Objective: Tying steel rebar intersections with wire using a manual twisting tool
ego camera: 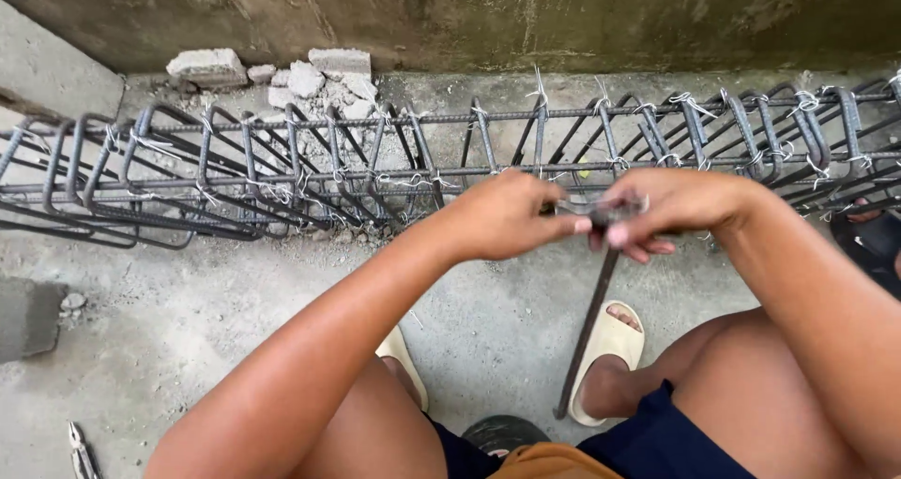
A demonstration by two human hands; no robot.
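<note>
**A:** What lies nearest the viewer?

**B:** Bare thighs in dark blue shorts (676,441), with something orange and a dark round object between them at the bottom edge, both cut off. Two pale slide sandals (610,348) rest on the dusty concrete floor (188,329); the one on the person's left is mostly hidden behind the left forearm. A pair of pliers (80,451) lies at the lower left corner, partly out of frame.

**A:** And the hands?

**B:** They meet in the middle. The left hand (507,216) is curled into a fist, its fingers pinching the end of a bunch of thin tie wire (577,207). The right hand (671,207) is closed around the top of a dark steel rod (591,319), which slants down past the sandal towards the shorts. The wire sits between the two hands, just over the rod's upper end.

**A:** Can you see how the wire meets the rod?

**B:** No, the fingers cover that spot, and it is blurred.

**A:** What stands beyond?

**B:** A long rebar cage (282,169) runs across the whole width, stirrups tied with light wire; both ends are cut off by the frame. Behind it broken concrete blocks (282,76) sit against a stained wall (563,19). A dark slab (28,315) is clipped at the left edge, and a dark sandal (873,240) at the right edge.
</note>
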